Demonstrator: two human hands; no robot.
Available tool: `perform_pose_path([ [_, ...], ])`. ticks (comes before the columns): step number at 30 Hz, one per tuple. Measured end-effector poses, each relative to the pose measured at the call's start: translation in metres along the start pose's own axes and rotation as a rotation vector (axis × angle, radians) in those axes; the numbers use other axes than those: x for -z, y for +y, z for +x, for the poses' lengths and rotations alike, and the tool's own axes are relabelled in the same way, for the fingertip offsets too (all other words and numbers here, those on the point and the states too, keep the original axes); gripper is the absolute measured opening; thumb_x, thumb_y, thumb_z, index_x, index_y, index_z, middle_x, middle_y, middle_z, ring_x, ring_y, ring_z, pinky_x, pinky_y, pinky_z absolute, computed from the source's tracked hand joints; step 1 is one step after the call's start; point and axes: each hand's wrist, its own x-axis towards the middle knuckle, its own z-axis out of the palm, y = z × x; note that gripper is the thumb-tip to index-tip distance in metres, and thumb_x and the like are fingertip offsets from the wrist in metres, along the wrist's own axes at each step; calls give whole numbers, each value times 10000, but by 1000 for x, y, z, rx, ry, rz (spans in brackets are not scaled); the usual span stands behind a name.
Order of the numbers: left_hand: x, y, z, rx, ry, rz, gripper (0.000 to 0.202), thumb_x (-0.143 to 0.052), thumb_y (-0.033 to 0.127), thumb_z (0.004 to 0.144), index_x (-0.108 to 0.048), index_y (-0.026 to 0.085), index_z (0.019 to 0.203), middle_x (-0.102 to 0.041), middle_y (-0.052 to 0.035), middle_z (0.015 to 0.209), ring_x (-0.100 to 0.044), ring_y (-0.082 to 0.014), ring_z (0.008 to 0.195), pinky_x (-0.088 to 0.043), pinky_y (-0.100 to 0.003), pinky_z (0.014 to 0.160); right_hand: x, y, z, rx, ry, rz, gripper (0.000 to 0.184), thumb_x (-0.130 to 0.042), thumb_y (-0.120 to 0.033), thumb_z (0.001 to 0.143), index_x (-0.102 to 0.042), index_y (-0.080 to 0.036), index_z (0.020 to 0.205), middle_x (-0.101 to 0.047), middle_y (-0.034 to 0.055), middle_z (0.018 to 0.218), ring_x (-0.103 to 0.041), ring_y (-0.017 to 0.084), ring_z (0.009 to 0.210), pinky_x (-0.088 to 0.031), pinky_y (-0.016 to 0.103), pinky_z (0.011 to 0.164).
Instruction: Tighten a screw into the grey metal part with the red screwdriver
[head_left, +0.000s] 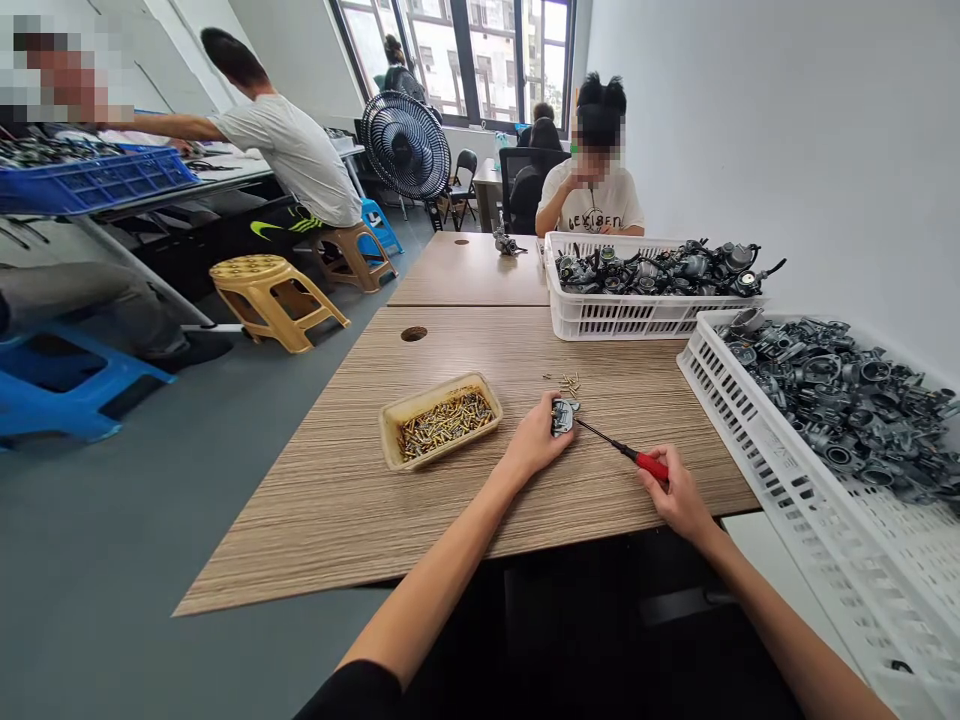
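Observation:
My left hand (534,438) grips a small grey metal carburetor body (562,416) upright on the wooden table (300,510). My right hand (671,490) holds a red-handled screwdriver (637,462), its thin shaft reaching to the carburetor body. Left of my hands sits a shallow tan tray of brass screws (442,424). A few loose brass screws (570,383) lie just beyond the carburetor. To the right, a white slotted crate (780,450) is heaped with grey carburetors, and another white crate (622,318) of them stands further along the table.
A co-worker (592,190) sits beyond the far table end, and another person (289,150) leans over a bench at the left. A blue crate (94,182), a black fan (405,145) and tan and blue stools (274,298) stand on the grey floor.

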Motion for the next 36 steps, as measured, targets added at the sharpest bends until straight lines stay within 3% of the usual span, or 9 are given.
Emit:
perform_pose_path([
  [7,0,0,0,-11,-4,1,443,-650,295,854,-464,217,1248,-676,-47,951,-655,-223,824,-489,-319,754,0,0,1,3,1,-30,300,-466,-503,1002,-506,-238,866,-462,-52,602,-464,156,507,-363,279,540],
  [13,0,-1,0,-23,-4,-6,440,-651,296,850,-470,216,1243,-679,-49,954,-658,-231,836,-492,-326,764,1,-1,0,9,-1,-1,221,-553,-440,944,-484,-234,988,-592,-19,722,-495,154,526,-399,278,545],
  [21,0,0,0,-23,-11,-3,457,-660,258,823,-485,223,1244,-672,-37,938,-651,-221,827,-497,-322,771,2,1,2,17,-29,4,351,-432,-500,1023,-500,-236,802,-447,-46,611,-447,147,538,-356,278,565],
  [28,1,-1,0,-26,-35,5,486,-649,242,814,-466,227,1264,-667,-39,963,-646,-226,854,-494,-331,784,5,-1,-1,25,-50,27,236,-520,-462,974,-502,-228,1004,-555,-32,710,-471,149,537,-379,278,546],
  [36,0,-1,0,-28,-30,-7,509,-661,242,806,-461,234,1274,-681,-45,985,-663,-239,895,-502,-345,821,4,-1,2,5,-14,43,295,-442,-494,1012,-516,-235,892,-441,-59,598,-444,153,525,-359,284,555],
])
